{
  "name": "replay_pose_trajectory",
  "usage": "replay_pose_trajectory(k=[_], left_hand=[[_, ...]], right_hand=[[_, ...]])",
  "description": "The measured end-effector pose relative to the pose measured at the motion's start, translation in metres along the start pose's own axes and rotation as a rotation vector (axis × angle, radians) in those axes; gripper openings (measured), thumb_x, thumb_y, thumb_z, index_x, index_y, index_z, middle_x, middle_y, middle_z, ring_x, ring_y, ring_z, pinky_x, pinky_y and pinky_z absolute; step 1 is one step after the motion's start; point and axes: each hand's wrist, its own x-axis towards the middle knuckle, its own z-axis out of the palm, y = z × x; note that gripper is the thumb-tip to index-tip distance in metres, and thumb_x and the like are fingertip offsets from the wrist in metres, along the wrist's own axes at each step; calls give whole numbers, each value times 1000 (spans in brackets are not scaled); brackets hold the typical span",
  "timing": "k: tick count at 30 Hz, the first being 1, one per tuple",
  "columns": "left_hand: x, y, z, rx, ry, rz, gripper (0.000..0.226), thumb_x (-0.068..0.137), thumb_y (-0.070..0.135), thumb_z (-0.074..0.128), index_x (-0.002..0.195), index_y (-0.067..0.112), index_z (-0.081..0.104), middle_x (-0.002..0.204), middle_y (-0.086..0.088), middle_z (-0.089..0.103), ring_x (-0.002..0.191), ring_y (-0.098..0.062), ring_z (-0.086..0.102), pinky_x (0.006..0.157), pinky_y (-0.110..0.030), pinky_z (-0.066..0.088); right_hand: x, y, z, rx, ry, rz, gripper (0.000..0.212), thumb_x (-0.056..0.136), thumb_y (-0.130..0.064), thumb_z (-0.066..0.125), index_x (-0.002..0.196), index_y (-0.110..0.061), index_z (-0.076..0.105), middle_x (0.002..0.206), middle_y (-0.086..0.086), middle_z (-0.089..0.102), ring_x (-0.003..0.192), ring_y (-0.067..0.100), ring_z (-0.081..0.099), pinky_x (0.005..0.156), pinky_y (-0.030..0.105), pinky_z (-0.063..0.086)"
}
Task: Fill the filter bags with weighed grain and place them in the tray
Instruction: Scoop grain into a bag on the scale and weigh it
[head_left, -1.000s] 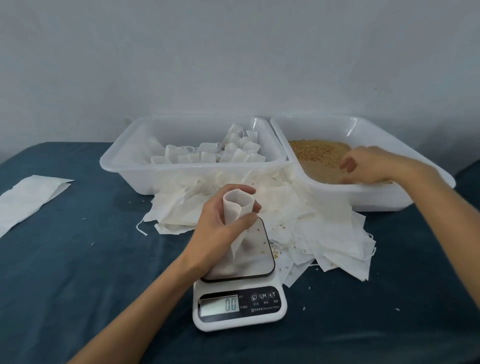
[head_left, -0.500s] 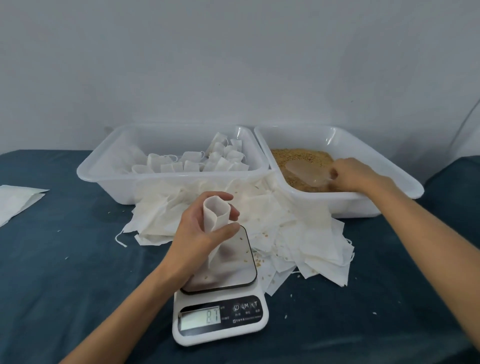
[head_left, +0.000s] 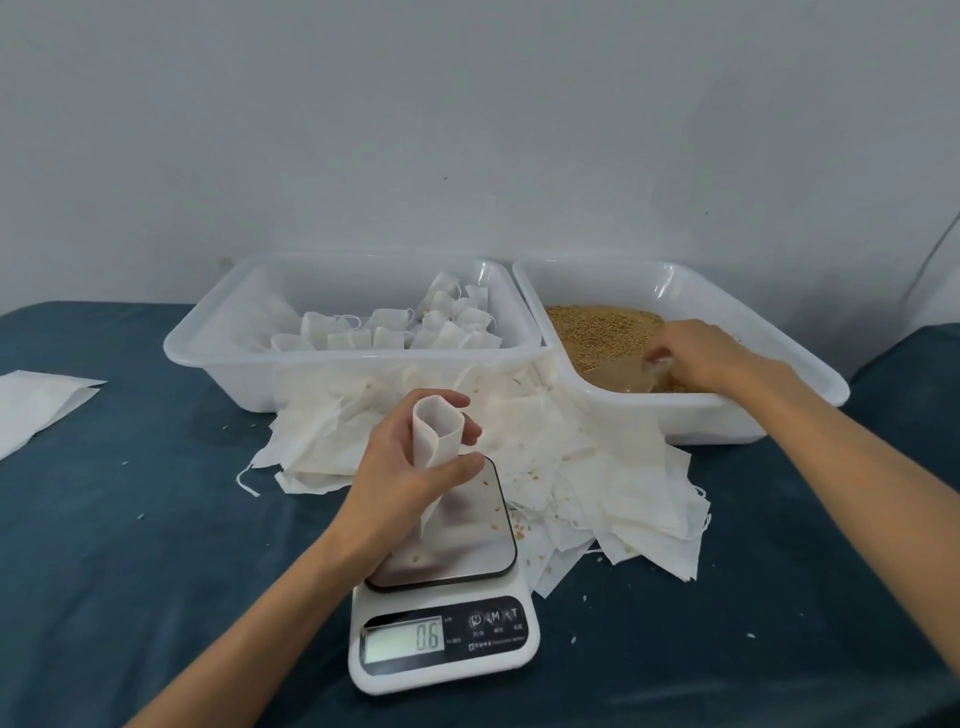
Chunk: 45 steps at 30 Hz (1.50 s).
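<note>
While a good number of filled bags (head_left: 384, 332) are already set in the left tray (head_left: 218, 358), many empty ones (head_left: 613, 483) are left heaped on the worktop (head_left: 130, 519). One open filter bag (head_left: 435, 434) is gripped upright over the scale (head_left: 441, 613) by the left hand (head_left: 400, 478). A clear scoop (head_left: 626, 375) is grasped in the grain (head_left: 597, 327) by the right hand (head_left: 701, 353), so no filling is judged done yet.

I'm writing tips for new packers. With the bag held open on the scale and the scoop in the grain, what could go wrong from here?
1. The left hand grips the filter bag standing on the scale; hand pressure could skew the reading.
2. The bag mouth is narrow; grain from the scoop in the right hand may spill onto the empty bags.
</note>
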Motion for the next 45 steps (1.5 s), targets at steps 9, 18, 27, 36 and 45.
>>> replay_pose_trajectory(k=[9,18,27,36,45], left_hand=[[1,-1,1,3,-5,-14,47,76,22,81,120,28,65,102,-3,74,100,-20,70,85,-24,53],[1,-3,1,7,7,-9,48,75,22,81,120,25,65,102,-3,74,100,-20,70,87,-30,52],[2,-4,0,-3,5,7,45,78,25,83,119,26,66,102,-4,74,100,-20,70,95,-53,57],[0,-1,1,-34,4,-11,38,80,19,81,115,21,67,99,-5,74,97,-19,70,90,-42,58],[-2,1,3,-67,10,-32,31,88,0,78,113,16,67,103,-10,75,96,-9,73,79,-17,54]], right_hand=[[-11,25,2,305,24,157,22,81,-14,84,102,-12,77,107,6,72,107,27,64,97,43,50],[-9,29,6,396,101,261,22,85,-8,79,107,-8,75,112,9,72,109,28,65,101,47,49],[-19,2,-11,572,145,71,12,89,-11,75,99,-18,76,106,-2,73,112,20,64,97,27,43],[-76,-90,-71,816,-21,-360,28,92,-8,72,118,-17,73,118,-12,73,114,0,65,100,16,48],[-88,-113,-102,422,158,-472,35,87,-11,76,118,-26,74,100,-21,67,96,-5,61,88,18,45]])
